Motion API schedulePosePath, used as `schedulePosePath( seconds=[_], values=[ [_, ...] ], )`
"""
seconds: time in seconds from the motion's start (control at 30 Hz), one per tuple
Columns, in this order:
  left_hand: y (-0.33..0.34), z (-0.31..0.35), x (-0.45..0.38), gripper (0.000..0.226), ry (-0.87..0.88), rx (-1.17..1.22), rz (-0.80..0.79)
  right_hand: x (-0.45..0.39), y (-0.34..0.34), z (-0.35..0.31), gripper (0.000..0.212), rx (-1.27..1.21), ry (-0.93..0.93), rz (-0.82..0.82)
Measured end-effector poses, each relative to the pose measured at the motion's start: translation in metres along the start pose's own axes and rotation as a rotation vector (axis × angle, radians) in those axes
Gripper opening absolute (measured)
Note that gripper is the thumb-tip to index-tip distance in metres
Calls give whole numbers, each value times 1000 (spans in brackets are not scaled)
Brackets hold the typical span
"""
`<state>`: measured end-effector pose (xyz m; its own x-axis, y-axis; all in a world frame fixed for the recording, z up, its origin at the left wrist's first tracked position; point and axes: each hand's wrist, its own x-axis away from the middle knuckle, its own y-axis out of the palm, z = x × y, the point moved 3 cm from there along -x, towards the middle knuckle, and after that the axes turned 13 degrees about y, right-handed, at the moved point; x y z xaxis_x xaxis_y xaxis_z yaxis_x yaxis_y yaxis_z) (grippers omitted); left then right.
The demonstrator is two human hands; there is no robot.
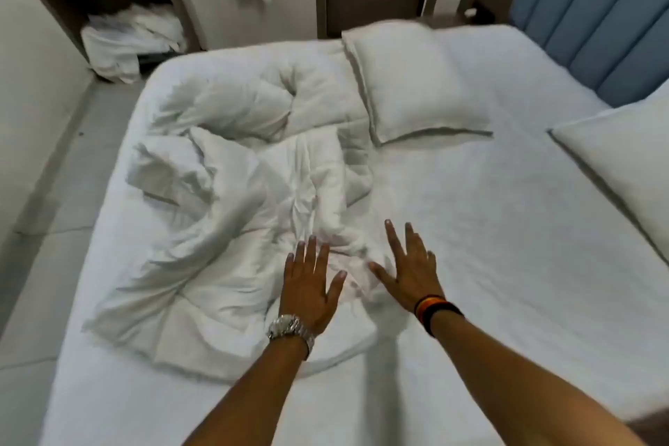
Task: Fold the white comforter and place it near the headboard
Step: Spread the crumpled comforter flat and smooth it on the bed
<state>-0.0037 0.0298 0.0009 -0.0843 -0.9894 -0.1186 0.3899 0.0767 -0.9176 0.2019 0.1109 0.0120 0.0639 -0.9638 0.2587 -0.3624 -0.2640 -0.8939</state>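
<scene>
The white comforter (231, 199) lies crumpled in a heap on the left half of the bed (488, 246). My left hand (311, 282), with a metal watch at the wrist, hovers open over the comforter's near edge with its fingers spread. My right hand (409, 264), with dark bands at the wrist, is also open and reaches over the comforter's right edge, just beside the left hand. Neither hand grips any fabric. The blue padded headboard (593, 14) stands at the upper right.
A white pillow (416, 83) lies at the far side of the bed beside the comforter. A second pillow (622, 163) rests by the headboard at the right. A pile of white linen (134, 40) sits in a niche beyond the bed. Tiled floor (54, 192) runs along the left.
</scene>
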Motion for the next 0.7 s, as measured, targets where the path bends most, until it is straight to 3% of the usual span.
schedulePosePath(
  seconds=[0.17,0.3,0.53,0.7],
  values=[
    [85,-24,22,71,-154,-49,-32,-15,98,40,97,-54,3,-166],
    [114,-36,28,64,-119,-119,-21,-30,132,51,92,-49,-27,-47],
    [110,-26,28,61,-148,-33,-81,-13,110,55,73,-97,-23,-198],
    [98,6,42,67,-85,16,-234,57,84,77,71,-245,118,-174]
  ],
)
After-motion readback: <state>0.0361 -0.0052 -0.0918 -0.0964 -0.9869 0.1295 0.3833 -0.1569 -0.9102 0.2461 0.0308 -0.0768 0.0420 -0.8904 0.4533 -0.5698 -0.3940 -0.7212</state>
